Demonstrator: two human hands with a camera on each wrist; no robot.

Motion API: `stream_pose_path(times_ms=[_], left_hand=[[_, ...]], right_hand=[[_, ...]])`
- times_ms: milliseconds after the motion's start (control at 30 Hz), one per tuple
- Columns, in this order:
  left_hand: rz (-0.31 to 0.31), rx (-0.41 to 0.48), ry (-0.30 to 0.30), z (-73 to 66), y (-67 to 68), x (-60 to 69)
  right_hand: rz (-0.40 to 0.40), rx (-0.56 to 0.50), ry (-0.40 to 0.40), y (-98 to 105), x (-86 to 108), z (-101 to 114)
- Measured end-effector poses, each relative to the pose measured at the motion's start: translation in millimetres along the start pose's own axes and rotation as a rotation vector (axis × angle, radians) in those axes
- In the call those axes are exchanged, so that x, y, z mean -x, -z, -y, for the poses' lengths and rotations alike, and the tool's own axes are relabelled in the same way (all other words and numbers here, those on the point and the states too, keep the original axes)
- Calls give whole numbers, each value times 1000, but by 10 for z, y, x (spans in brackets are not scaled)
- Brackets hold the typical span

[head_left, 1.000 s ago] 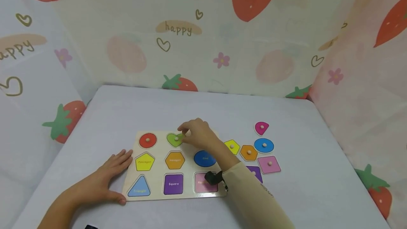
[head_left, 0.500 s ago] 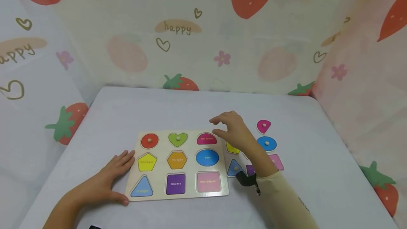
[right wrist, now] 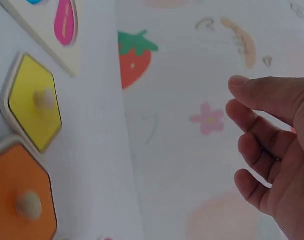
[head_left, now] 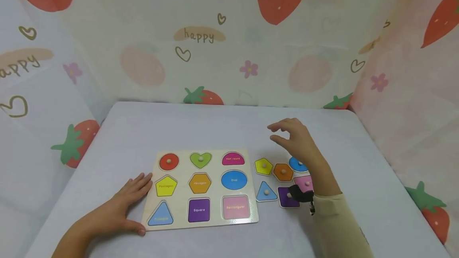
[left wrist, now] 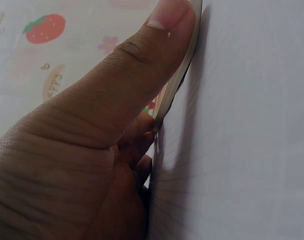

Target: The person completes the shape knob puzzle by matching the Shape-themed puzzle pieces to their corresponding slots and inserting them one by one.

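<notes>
Head view: the extended left hand (head_left: 116, 209) touches the pale wooden puzzle board (head_left: 181, 197), near middle, along its left edge; the right hand (head_left: 300, 143) hovers farther right. Left wrist view adds the thumbnail (left wrist: 169, 12); right wrist view, separate bent fingers (right wrist: 250, 147), thumb (right wrist: 266, 95) apart.

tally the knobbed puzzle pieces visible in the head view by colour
Red: 1, circle piece
Green: 1, heart piece
Yellow: 1, pentagon piece
Orange: 1, hexagon piece
Blue: 2, oval piece, triangle piece
Purple: 1, square piece
Pink: 1, rectangle piece
Total: 8
</notes>
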State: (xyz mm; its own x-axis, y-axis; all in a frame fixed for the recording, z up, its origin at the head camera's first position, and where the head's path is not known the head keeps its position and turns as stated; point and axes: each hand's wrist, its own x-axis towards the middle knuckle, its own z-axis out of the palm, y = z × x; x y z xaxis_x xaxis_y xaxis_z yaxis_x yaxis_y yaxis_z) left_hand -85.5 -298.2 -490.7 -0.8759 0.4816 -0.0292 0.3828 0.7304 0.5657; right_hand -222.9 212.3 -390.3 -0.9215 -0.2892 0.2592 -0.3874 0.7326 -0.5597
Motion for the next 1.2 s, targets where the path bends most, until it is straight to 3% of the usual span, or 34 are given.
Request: stream_pose_path(times_ms=[200,400,500,700,800,1200], left_hand=[[15,0,40,-11,-33,-29],[30,10,58,-33,-11,-37],[19,5,44,-36,-12,-32],[-35,-28,-39,-12,-23,-17],[-41,-31,-52,-6,-26,-10],[-2,-2,11,-32,-15,-28]], right_hand=[[-55,42,-61,144,8,-334],[-65,77,-178,171,37,-673],[-46,73,-227,169,50,-784],[6,70,-302,137,91,-961],[26,73,-315,126,108,-1048],[124,59,-331,59,157,-1251]])
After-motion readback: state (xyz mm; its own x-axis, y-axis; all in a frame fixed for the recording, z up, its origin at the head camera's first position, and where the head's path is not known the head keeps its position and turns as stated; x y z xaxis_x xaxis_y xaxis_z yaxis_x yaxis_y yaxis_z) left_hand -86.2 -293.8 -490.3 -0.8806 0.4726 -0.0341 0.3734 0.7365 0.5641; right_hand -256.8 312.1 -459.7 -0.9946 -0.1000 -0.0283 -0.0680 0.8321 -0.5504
